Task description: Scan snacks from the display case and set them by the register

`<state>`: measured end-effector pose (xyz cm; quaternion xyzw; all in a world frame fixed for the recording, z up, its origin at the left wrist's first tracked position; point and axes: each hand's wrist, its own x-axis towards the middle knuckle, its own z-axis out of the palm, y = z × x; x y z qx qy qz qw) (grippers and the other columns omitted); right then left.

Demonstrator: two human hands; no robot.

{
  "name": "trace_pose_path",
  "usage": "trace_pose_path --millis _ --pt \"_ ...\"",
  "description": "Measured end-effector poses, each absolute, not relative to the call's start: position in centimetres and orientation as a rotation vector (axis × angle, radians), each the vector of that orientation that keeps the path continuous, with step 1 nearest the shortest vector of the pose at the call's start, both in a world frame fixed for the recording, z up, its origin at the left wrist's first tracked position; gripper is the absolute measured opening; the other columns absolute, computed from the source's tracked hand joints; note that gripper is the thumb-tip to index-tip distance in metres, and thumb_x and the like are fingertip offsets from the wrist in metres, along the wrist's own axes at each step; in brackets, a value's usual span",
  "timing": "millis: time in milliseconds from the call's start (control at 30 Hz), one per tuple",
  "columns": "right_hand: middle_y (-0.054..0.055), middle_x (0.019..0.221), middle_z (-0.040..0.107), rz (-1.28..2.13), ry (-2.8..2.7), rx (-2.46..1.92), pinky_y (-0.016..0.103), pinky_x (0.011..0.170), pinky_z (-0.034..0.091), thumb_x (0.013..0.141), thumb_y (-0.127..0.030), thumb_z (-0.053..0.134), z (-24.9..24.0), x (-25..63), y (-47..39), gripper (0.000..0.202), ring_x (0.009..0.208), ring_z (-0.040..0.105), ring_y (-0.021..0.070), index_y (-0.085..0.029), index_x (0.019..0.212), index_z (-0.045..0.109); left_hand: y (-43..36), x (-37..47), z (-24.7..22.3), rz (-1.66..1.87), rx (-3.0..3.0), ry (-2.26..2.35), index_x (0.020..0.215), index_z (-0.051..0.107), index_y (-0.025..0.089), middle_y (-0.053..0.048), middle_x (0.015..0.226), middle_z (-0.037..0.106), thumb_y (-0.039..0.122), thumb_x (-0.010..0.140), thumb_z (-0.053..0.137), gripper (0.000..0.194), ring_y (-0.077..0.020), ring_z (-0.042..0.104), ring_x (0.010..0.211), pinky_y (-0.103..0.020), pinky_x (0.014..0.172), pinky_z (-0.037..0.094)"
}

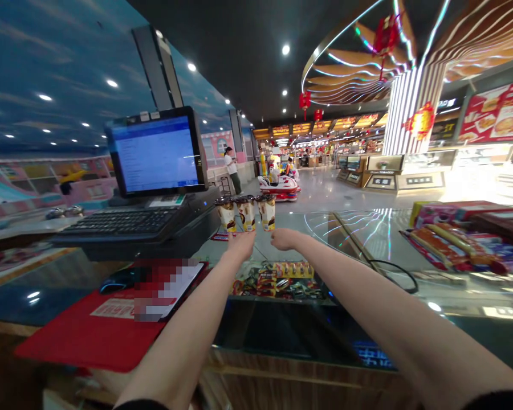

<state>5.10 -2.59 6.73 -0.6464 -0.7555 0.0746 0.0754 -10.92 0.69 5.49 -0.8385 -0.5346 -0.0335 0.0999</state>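
Three lidded cups [245,214] stand side by side on the glass counter, white with brown and yellow print and dark tops. My left hand [241,245] reaches out to them, its fingers closed at the bases of the left and middle cups. The right cup [267,213] has my right hand [284,239] at its lower edge, fingers curled in against it. Exact fingertip contact is too small to make out. A small red-and-blue packet [220,236] lies by the left cup. Under the glass, below my hands, are several small wrapped snacks [277,280].
At left stand a monitor [156,154] and keyboard [122,224], with a mouse [117,280] on a red mat [89,339]. Boxes and snack packets [457,242] lie at right, near a black cable [404,273]. Beyond the counter, a person [232,171] stands near a ride-on toy [279,187].
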Motion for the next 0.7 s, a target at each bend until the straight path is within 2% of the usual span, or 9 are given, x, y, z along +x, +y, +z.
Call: trace_pose_path --millis 233,500,700 --pt "0.012 0.13 0.062 0.247 -2.123 -2.058 0.036 0.097 0.045 0.091 -0.028 0.046 6.6 11.8 -5.2 0.04 0.117 0.059 0.0264 -0.021 0.126 0.063 -0.1 -6.0 5.8 -0.183 -2.668 -1.338 0.138 0.047 0.023 -0.01 0.136 0.057 0.002 0.085 0.034 0.059 -0.027 0.055 0.123 -0.051 0.106 0.035" --pt "0.004 0.126 0.066 0.267 -1.918 -1.994 0.03 0.099 0.042 0.092 -0.026 0.045 5.8 19.8 -9.7 0.038 0.116 0.059 0.0239 -0.023 0.124 0.065 -0.2 -0.6 5.8 -0.442 -3.017 -1.13 0.133 0.053 0.02 -0.006 0.123 0.066 0.008 0.085 0.038 0.051 -0.0183 0.061 0.113 -0.032 0.1 0.044" --pt "0.004 0.125 0.066 0.231 -1.835 -1.949 0.027 0.098 0.042 0.092 -0.021 0.042 4.8 25.2 -12.9 0.039 0.114 0.06 0.0208 -0.018 0.123 0.066 -1.7 3.2 6.8 -0.481 -3.216 -0.982 0.126 0.058 0.018 -0.005 0.119 0.068 0.012 0.087 0.039 0.045 -0.0172 0.063 0.11 -0.03 0.097 0.046"
